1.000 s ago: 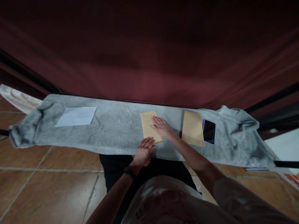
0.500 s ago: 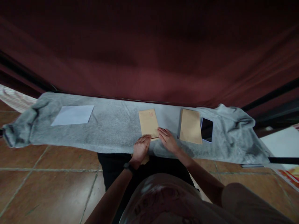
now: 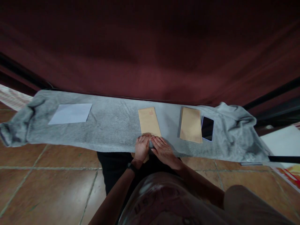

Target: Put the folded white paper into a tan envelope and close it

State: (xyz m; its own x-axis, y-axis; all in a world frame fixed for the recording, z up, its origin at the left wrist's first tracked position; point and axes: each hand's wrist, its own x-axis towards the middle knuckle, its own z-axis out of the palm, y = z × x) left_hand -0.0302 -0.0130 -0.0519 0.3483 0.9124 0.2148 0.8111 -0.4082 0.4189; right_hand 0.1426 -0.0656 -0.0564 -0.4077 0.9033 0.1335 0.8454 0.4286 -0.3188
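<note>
A brown paper envelope with a small red print at its far right corner lies on the grey cloth in front of me. My left hand is closed at its near edge, fingers bent and pressed together; its thumb is hidden. Beside it, my right hand lies with outstretched fingers over the near right part of the envelope, thumb apart. The fingertips of both hands almost meet there and cover the near edge.
A stack of brown envelopes lies to the right, beside a dark-screened phone. White paper rests at the left. The grey cloth covers a narrow surface, with a dark red curtain behind it.
My right hand has moved left and towards me along the near edge, closing in on my left hand. The view has shifted slightly; the envelope stays in about the same place.
</note>
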